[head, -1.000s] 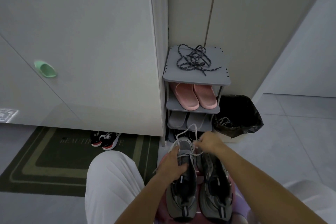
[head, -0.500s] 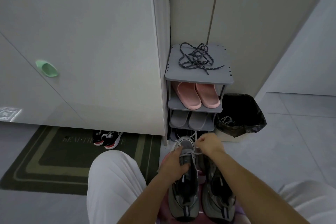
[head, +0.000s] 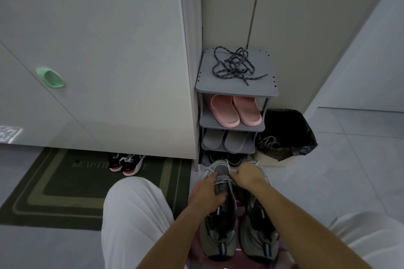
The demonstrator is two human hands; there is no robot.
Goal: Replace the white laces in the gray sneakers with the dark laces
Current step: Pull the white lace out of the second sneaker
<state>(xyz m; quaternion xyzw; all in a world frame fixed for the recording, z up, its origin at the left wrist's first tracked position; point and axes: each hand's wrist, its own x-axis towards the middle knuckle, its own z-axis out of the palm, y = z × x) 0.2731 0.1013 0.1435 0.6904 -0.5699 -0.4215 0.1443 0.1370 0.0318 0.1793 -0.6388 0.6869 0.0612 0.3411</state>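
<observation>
Down by the person's knees, the left hand (head: 207, 192) grips the left sneaker (head: 218, 236), the right hand (head: 247, 176) pinches its white lace (head: 208, 172) near the toe, and the dark laces (head: 234, 65) lie tangled atop the far rack (head: 238, 91).

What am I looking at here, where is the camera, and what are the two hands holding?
There is no machine. A person wears one camera on the head, and it looks down at their own bare hands. The left hand grips a gray sneaker, which stands beside its twin, low between the knees. The right hand pinches the white lace near that shoe's toe end. The dark laces lie in a tangle on top of the gray shoe rack, untouched. Pink slippers sit on the shelf below.
</observation>
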